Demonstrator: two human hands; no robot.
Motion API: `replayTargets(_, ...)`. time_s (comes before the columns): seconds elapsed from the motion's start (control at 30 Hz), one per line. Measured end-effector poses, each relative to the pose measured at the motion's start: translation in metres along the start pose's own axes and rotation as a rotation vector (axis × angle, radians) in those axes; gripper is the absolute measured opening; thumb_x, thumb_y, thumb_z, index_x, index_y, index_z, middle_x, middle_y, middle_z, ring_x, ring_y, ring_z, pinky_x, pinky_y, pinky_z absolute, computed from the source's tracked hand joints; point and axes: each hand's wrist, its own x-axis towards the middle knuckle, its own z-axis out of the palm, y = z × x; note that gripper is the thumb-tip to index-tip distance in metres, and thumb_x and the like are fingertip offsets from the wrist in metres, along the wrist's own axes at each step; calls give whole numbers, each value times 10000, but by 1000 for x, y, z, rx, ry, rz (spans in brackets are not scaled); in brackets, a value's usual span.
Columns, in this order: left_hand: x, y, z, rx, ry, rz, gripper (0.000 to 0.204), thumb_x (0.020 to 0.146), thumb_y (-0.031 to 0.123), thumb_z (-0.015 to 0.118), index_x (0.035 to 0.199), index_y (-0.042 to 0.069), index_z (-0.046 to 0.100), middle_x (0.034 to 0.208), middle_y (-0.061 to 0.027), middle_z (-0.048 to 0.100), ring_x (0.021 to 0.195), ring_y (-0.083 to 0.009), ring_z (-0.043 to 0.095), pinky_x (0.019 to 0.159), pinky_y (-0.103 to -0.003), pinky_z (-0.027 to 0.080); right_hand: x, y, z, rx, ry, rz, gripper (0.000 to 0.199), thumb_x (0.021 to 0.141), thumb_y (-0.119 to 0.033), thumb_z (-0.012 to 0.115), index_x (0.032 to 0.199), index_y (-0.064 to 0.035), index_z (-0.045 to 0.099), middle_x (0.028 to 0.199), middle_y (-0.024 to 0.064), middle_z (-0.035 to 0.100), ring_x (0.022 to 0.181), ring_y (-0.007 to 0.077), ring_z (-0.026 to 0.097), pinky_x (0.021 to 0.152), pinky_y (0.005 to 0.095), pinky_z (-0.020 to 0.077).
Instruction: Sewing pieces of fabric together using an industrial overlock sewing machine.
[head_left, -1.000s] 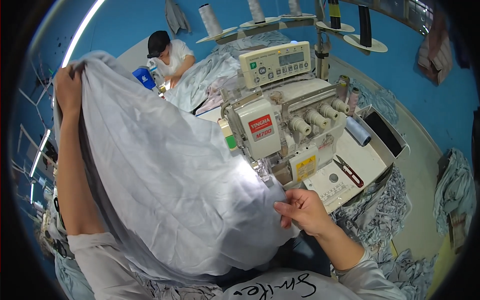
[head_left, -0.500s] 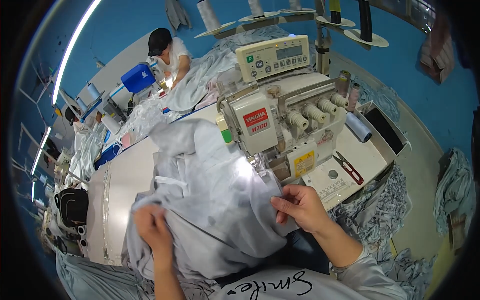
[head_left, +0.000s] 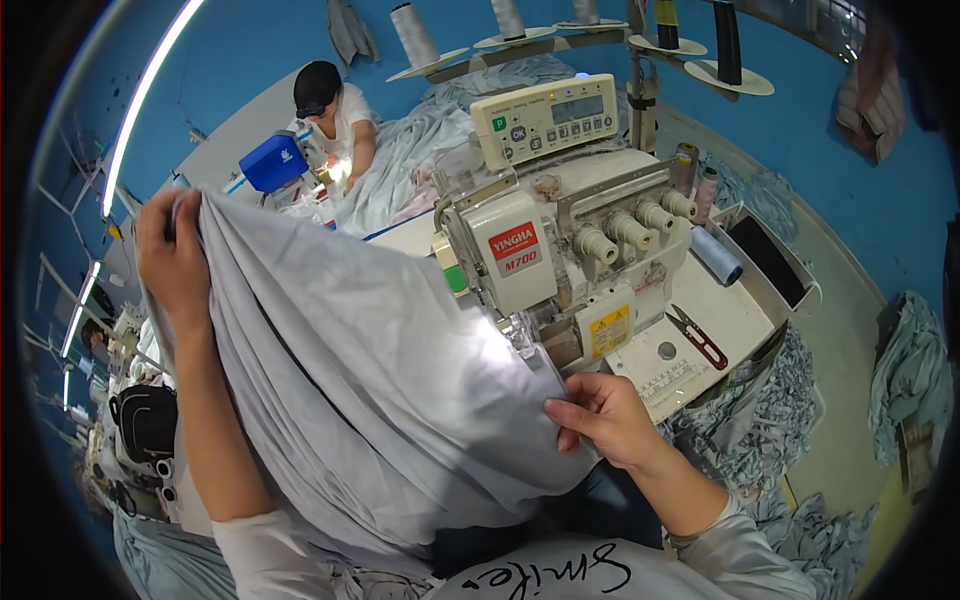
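Observation:
A large piece of light grey fabric (head_left: 340, 330) stretches from the upper left down to the sewing machine. My left hand (head_left: 174, 255) is closed on its far left corner and lifts it high, so folds run down from the fingers. At the machine's front right, my right hand (head_left: 605, 418) pinches the fabric's right edge between thumb and fingers. The white overlock sewing machine (head_left: 515, 245) has the cloth at its lit needle area, where the presser foot partly hides the edge. Cloth covers most of the table's left part.
Red-handled thread snips (head_left: 698, 340) lie on the machine's right plate, near a blue thread spool (head_left: 717, 255). Thread cones (head_left: 413, 35) stand on the rack above. Heaped fabric scraps (head_left: 755, 415) are at the lower right. Across the table a person (head_left: 335, 120) works at another machine.
My left hand has swung up and to the left, raising the fabric from a bunched heap into a stretched sheet. My right hand stays almost in place, pinching the edge.

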Motion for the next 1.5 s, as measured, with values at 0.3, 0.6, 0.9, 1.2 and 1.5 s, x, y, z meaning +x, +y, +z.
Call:
replayTargets(0.3, -38, -29, 8, -57, -494, -292, 246, 834, 197, 650, 1010, 27, 630, 955, -75, 642, 874, -198, 612, 783, -299, 460, 0, -1, 1, -38, -12, 3, 137, 838, -106, 683, 809, -2, 600, 668, 38, 605, 522, 115, 597, 479, 225, 485)
replayTargets(0.6, -226, 98, -96, -269, -945, -364, 133, 687, 18, 667, 797, 19, 592, 768, -134, 599, 783, -301, 563, 713, -354, 423, 0, -3, -1, -63, -16, 15, 145, 843, -110, 682, 798, -5, 593, 674, 38, 605, 530, 114, 597, 490, 224, 480)
replayTargets(0.9, -126, 45, -27, -10, -172, -213, 55, 865, 78, 593, 876, 25, 603, 861, -87, 612, 804, -216, 564, 752, -300, 435, 1, 0, -2, -39, -5, 4, 139, 843, -108, 682, 839, 0, 593, 690, 39, 602, 538, 119, 603, 486, 232, 488)
replayTargets(1.2, 12, -14, 10, 39, 40, -57, 152, 884, 206, 611, 943, 76, 664, 900, -81, 664, 829, -193, 630, 760, -289, 477, 1, -1, -1, -30, -10, -1, 141, 837, -93, 682, 853, 14, 593, 688, 38, 603, 520, 117, 598, 469, 230, 485)
replayTargets(1.5, 116, -57, 39, 135, -26, -44, 306, 909, 360, 547, 1006, 103, 681, 972, -95, 671, 882, -242, 630, 826, -332, 465, 2, -1, -3, -14, -4, 31, 137, 822, -90, 690, 854, 7, 599, 676, 41, 605, 502, 111, 591, 458, 223, 475)
